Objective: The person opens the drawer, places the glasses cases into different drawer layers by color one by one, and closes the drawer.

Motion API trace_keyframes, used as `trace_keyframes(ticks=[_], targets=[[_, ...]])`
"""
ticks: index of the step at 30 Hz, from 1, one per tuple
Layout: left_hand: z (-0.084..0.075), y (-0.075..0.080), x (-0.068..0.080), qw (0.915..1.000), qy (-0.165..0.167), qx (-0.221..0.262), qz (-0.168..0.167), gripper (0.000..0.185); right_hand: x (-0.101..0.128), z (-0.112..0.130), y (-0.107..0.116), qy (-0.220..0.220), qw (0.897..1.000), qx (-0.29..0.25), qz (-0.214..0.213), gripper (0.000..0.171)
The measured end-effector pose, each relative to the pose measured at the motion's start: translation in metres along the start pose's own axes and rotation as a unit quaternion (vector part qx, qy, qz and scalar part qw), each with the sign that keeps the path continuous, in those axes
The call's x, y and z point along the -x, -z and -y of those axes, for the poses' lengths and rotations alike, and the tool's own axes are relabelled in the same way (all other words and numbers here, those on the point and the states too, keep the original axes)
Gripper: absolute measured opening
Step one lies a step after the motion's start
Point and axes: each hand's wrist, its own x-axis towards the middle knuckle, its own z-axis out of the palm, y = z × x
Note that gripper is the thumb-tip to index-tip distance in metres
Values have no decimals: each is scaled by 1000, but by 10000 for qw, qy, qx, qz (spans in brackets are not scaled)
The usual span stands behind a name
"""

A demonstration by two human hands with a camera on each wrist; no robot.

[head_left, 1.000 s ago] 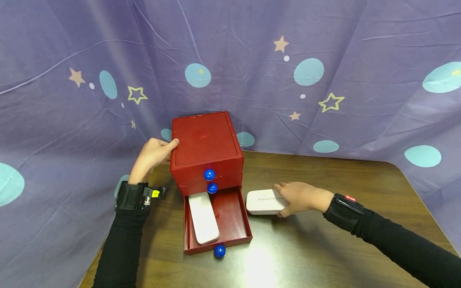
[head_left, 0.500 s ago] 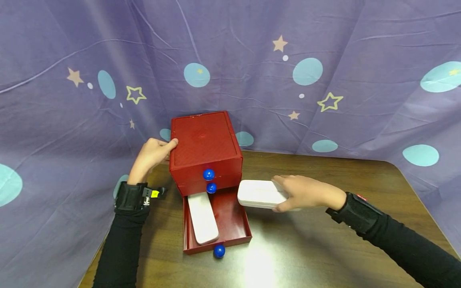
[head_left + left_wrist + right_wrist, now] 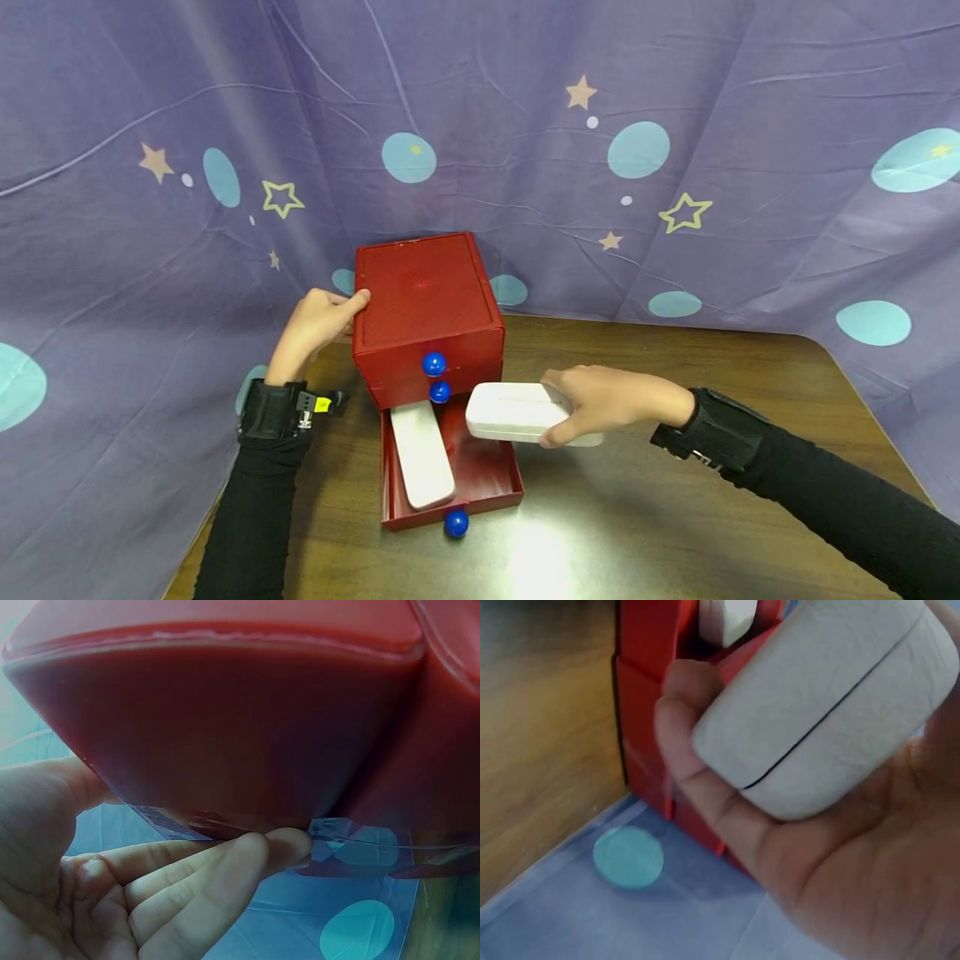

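Note:
A red drawer cabinet (image 3: 427, 292) with blue ball knobs stands on the table, its bottom drawer (image 3: 491, 477) pulled out. My left hand (image 3: 318, 325) grips the cabinet's left side, thumb at the top edge; in the left wrist view its fingers (image 3: 232, 877) lie along the cabinet's edge. A white glasses case (image 3: 422, 457) lies lengthwise in the left part of the drawer. My right hand (image 3: 600, 402) holds a second white glasses case (image 3: 510, 408), its left end over the drawer's right side. In the right wrist view that case (image 3: 817, 712) shows a dark seam.
The wooden table (image 3: 675, 500) extends to the right and front of the cabinet. A purple curtain (image 3: 525, 167) with stars and dots hangs right behind the cabinet. The two upper drawers are pushed in.
My right hand has lifted the second glasses case off the table and carried it left, over the drawer's right edge. My left hand stays on the cabinet.

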Motion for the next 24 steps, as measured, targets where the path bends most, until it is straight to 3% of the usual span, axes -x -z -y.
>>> trace_keyframes(ticks=[14,24], targets=[[1,-1,0,9996,-77,269,-23,46,-32,40,-15,-869,9934,544,514,36],[1,-1,0,9999,-65,139,-57,46,-57,56,-25,-1452,9850,881,306,37]])
